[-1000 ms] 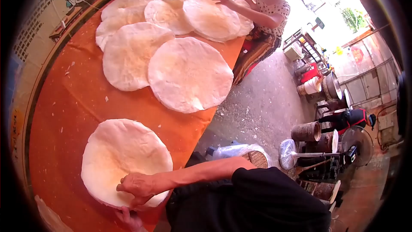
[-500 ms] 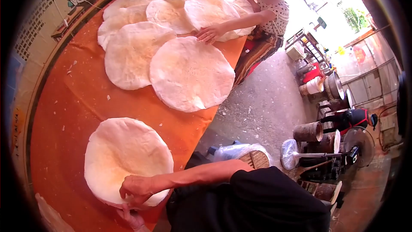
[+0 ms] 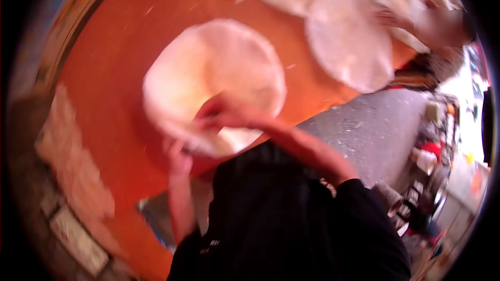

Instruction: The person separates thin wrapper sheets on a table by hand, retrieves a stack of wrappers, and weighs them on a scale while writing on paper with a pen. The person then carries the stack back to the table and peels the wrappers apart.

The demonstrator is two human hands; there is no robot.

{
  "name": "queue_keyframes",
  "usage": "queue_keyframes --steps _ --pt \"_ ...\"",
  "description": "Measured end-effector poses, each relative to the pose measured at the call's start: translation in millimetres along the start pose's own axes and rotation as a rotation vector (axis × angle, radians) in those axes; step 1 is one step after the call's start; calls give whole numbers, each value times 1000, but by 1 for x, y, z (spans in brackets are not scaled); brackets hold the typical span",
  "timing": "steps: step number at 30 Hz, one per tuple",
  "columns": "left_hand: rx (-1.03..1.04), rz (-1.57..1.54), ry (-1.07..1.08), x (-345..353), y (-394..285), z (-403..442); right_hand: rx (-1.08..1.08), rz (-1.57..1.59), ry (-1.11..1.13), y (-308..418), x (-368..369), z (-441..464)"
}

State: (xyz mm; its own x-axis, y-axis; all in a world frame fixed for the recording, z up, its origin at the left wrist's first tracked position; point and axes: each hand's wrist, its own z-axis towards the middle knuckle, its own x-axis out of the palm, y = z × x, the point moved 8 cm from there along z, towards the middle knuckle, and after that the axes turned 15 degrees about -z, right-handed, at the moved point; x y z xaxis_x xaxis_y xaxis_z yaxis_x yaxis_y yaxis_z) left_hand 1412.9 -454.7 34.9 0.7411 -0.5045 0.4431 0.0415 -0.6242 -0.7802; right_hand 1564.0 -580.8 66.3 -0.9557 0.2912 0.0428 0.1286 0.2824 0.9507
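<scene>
A large round pale sheet [image 3: 242,60], cream-white with a yellowish middle and a raised, bowl-like rim, rests on the orange table cover. My right hand [image 3: 221,113] reaches across its near part, fingers bent and pinched on the sheet close to the near edge. At the near left rim is my left hand [image 3: 179,155], its fingers closed on the edge from outside. Motion blur hides the fingertips. What the sheet is made of I cannot make out.
More round pale sheets [image 3: 349,41] lie overlapping at the far right of the orange table [image 3: 125,67]. Another person's hand [image 3: 388,18] touches them. Pale crumpled material [image 3: 73,161] lies along the left edge. Buckets and pots stand on the grey floor [image 3: 359,130] at right.
The view has swung, so the near sheet and my hands sit higher and further right. My left hand and forearm show more. Both hands stay at the sheet's near edge.
</scene>
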Motion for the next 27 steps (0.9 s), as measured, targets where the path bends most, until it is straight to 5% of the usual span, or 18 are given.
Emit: queue_keyframes --steps 4,7,10,13,19,24,27 --pt "-24 -84 111 46 -13 -9 36 -6 -26 21 0 -10" --pt "-31 -81 138 56 -16 -9 13 -306 -226 36 0 -16" --pt "-55 -137 138 47 -10 -9 -261 -553 -319 55 10 -19" --pt "-7 -41 146 48 -10 -6 -93 -388 -283 48 5 -18" --pt "-26 2 112 50 -12 -11 -401 -746 -489 72 13 -23" --pt "-31 -70 14 19 -3 -4 -332 -1015 -573 56 24 -13" --pt "-64 -103 18 -33 11 5 -182 -1102 -380 39 28 2"
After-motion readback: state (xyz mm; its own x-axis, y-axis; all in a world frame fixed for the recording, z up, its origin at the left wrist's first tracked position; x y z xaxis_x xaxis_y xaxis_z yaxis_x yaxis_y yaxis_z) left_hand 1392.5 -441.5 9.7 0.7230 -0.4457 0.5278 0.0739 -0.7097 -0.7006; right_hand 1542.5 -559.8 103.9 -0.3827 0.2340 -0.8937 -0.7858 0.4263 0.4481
